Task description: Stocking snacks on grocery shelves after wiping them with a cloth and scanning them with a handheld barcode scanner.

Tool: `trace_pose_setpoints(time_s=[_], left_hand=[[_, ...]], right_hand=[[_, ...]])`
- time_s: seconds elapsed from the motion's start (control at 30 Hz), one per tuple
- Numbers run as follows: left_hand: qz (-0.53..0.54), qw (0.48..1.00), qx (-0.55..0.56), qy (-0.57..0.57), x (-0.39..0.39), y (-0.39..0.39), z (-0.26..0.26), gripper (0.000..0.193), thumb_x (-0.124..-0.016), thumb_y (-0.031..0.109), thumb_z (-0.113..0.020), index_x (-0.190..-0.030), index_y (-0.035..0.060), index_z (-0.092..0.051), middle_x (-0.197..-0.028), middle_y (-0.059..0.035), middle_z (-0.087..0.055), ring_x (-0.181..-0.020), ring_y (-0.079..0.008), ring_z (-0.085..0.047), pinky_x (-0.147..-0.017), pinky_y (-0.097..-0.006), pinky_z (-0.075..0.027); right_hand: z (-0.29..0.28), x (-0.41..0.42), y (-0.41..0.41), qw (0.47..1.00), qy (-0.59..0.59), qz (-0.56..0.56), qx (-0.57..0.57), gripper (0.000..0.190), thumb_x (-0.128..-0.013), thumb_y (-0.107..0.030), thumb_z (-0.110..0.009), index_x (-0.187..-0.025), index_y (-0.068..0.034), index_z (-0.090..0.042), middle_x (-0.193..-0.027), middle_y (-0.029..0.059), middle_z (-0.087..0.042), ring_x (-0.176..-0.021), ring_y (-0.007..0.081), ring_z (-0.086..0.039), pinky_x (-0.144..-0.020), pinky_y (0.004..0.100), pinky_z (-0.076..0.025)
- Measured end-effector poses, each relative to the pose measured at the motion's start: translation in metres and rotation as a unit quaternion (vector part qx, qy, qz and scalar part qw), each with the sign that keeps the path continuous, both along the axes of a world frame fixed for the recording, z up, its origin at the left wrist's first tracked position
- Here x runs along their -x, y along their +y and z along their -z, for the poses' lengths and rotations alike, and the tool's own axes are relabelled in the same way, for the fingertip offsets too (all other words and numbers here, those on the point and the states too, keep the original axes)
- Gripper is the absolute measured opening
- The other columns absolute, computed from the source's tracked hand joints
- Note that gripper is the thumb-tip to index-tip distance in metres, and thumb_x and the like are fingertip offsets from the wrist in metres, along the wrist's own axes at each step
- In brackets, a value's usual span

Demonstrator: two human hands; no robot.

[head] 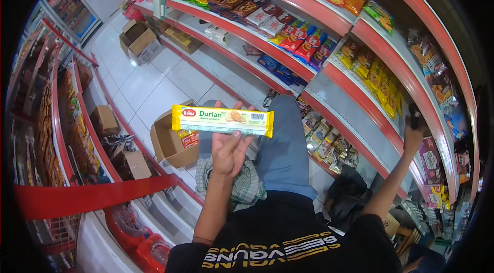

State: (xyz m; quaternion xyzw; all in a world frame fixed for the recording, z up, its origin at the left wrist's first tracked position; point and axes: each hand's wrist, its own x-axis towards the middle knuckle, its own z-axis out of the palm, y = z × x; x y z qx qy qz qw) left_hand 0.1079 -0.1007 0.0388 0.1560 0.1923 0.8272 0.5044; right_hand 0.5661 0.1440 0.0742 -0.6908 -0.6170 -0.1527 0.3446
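Note:
My left hand (229, 153) holds up a yellow and white Roma Durian biscuit sandwich packet (223, 121), lying level across the fingers with the thumb at its lower edge. To the right, my right hand (414, 134) reaches to a shelf and is around a small dark object (415, 115) that I cannot identify. That hand is beside yellow biscuit packets (382, 80) and above a purple box (430, 163). Below the left hand, an open cardboard box (166, 143) on the floor contains red and yellow packets (188, 138). A checked cloth (247, 180) lies near my lap.
Red-edged shelves (247, 26) with snack packets curve along the front and right. More stocked shelves (79, 118) stand at left, with a red rail (96, 197) close by. Another open carton (139, 39) sits on the tiled floor (146, 80). A black bag-like item (347, 192) lies near my right leg.

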Motion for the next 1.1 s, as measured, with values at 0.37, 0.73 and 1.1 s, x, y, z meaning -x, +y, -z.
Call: trace_pose_setpoints(time_s=[0.37, 0.73, 1.1], left_hand=[[-0.056, 0.997, 0.021, 0.04, 0.0, 0.006, 0.019, 0.076, -0.088, -0.01, -0.045, -0.148, 0.0168, -0.008, -0.131, -0.0128, -0.041, -0.123, -0.0297, -0.046, -0.105, -0.0485, -0.037], [-0.065, 0.997, 0.026, 0.038, -0.003, 0.005, 0.029, 0.076, -0.087, -0.01, -0.049, -0.146, 0.0165, -0.01, -0.128, -0.0142, -0.042, -0.121, -0.0283, -0.047, -0.102, -0.0489, -0.041], [0.069, 0.981, 0.171, -0.061, -0.017, 0.037, 0.01, 0.073, -0.067, 0.014, -0.046, -0.139, 0.0129, -0.031, -0.093, -0.0098, -0.047, -0.06, -0.0194, -0.046, -0.054, -0.0305, -0.042]], right_hand=[[-0.004, 0.236, -0.198, 0.599, 0.549, -0.372, 0.448, 0.043, -0.081, -0.021, -0.068, -0.112, 0.002, -0.052, -0.08, 0.0057, -0.057, -0.061, 0.0103, -0.054, -0.056, 0.0235, -0.046], [-0.003, 0.261, -0.193, 0.557, 0.535, -0.437, 0.461, 0.037, -0.085, -0.021, -0.064, -0.111, 0.002, -0.051, -0.081, 0.005, -0.056, -0.066, 0.0102, -0.054, -0.062, 0.0241, -0.044], [-0.006, 0.057, -0.135, 0.995, 0.045, -0.062, 0.064, 0.051, -0.089, -0.023, -0.061, -0.128, 0.005, -0.046, -0.108, 0.0277, -0.061, -0.098, 0.0351, -0.063, -0.083, 0.0363, -0.047]])
